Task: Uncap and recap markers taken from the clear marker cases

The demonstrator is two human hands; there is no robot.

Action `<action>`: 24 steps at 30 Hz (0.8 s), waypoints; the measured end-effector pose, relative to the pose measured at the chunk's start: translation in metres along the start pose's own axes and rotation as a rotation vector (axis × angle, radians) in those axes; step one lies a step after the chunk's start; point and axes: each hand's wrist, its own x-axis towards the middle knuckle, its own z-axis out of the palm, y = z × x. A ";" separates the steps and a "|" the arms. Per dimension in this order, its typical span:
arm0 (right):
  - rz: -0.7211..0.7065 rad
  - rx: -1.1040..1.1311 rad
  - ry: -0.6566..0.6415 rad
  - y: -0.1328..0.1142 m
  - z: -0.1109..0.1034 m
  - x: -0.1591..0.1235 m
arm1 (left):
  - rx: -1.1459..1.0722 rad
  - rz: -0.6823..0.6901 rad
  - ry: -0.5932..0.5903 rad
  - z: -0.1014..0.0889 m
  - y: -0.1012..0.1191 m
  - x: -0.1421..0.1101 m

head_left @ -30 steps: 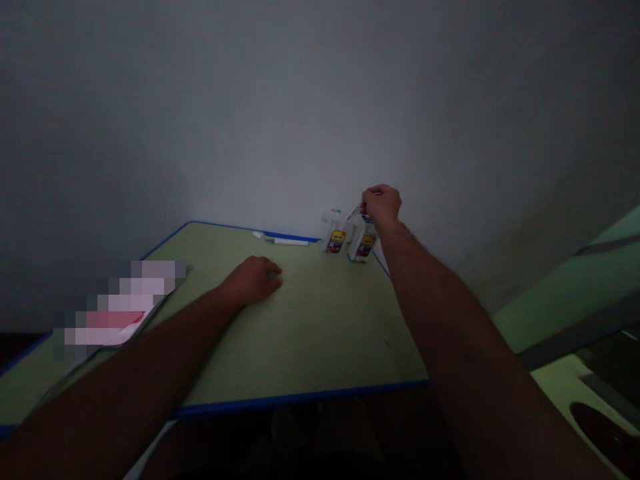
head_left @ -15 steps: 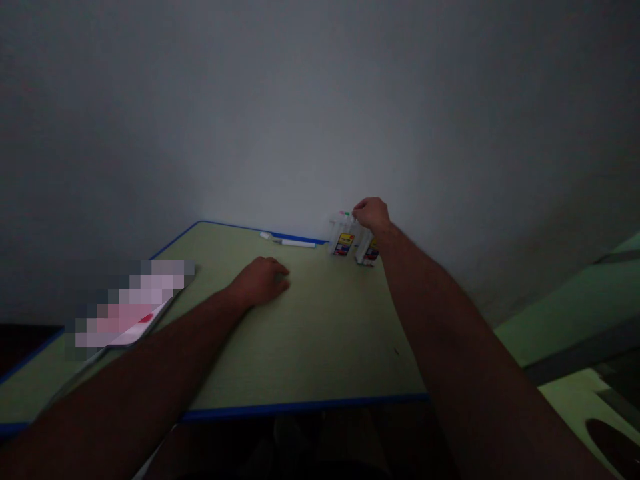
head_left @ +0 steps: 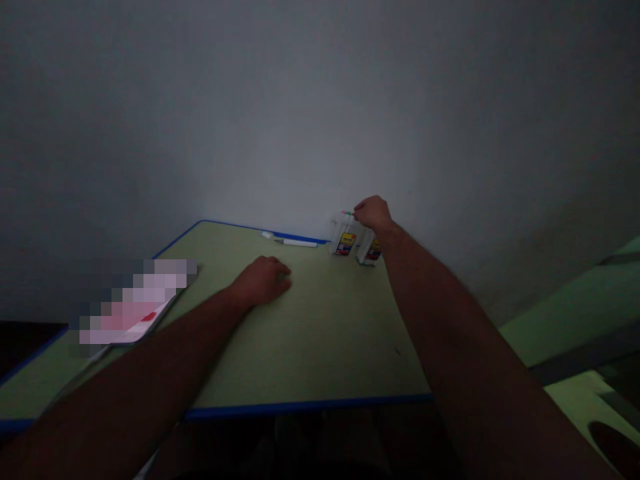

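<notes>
Two hands | right hand point(head_left: 373, 213) fingers pinching marker pack point(head_left: 344, 239) top | left hand point(head_left: 263, 280) flat

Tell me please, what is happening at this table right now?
A person sits at a green table in dim light. The right hand reaches to two small marker packs standing at the far edge by the wall, fingers closed at their tops. The left hand rests flat on the table. A white marker lies near the packs.
</notes>
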 end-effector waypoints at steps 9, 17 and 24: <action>0.082 0.014 -0.030 -0.007 -0.009 -0.010 | 0.008 0.008 0.005 0.000 -0.001 -0.001; 0.050 0.289 0.297 -0.054 -0.013 -0.045 | -0.025 -0.031 0.008 0.002 -0.003 0.000; -0.195 0.243 -0.060 -0.099 0.042 -0.100 | 0.048 -0.219 0.031 -0.003 -0.009 0.001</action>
